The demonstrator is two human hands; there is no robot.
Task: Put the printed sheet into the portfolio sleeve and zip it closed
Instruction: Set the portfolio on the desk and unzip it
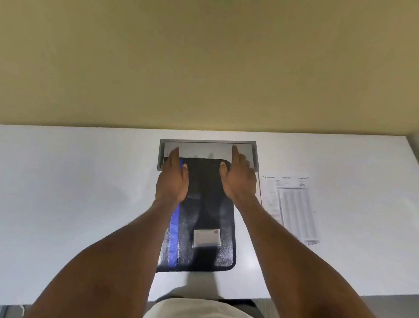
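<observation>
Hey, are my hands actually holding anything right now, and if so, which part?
Nothing is gripped. The left hand and right hand lie flat, fingers extended, on the far end of the black zip portfolio sleeve. The printed white sheet lies untouched beside it.

This looks like an office: a plain white bench [62, 197] against a bare beige wall [211, 58], with a grey cable-access hatch [208, 143] set into it just beyond the hands [173, 178].
</observation>
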